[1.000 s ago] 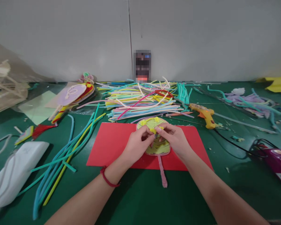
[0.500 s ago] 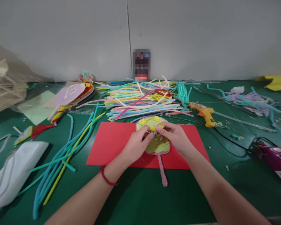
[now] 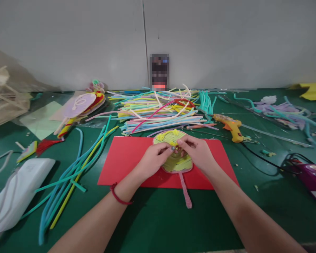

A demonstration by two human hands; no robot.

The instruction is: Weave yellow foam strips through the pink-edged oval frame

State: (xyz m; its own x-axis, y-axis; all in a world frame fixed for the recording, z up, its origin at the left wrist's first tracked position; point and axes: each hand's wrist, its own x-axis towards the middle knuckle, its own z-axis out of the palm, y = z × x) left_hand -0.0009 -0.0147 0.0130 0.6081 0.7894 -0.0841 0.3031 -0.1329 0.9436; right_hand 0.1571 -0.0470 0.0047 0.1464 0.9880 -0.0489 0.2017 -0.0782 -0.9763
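Note:
A round yellow-green fan [image 3: 177, 164] with a pink edge and pink fuzzy handle [image 3: 185, 191] lies on a red board [image 3: 129, 154]. Over its middle, my left hand [image 3: 154, 158] and my right hand [image 3: 197, 151] meet, both pinching a small piece of yellow chenille stem [image 3: 173, 143] between thumb and fingertips. My fingers hide part of that piece and the fan's centre. More twisted yellow stem [image 3: 171, 133] runs along the fan's top. A red cord bracelet [image 3: 118, 195] circles my left wrist.
Behind the board lies a heap of coloured chenille stems [image 3: 158, 112]. A yellow glue gun [image 3: 230, 127] with a black cord rests to the right, near a purple power strip [image 3: 312, 175]. Loose stems [image 3: 68, 175], a white device [image 3: 23, 189] and a finished-looking fan [image 3: 81, 105] occupy the left.
My hands still pinch the yellow piece over the fan, with small finger shifts. The fan's handle end has swung slightly to the right.

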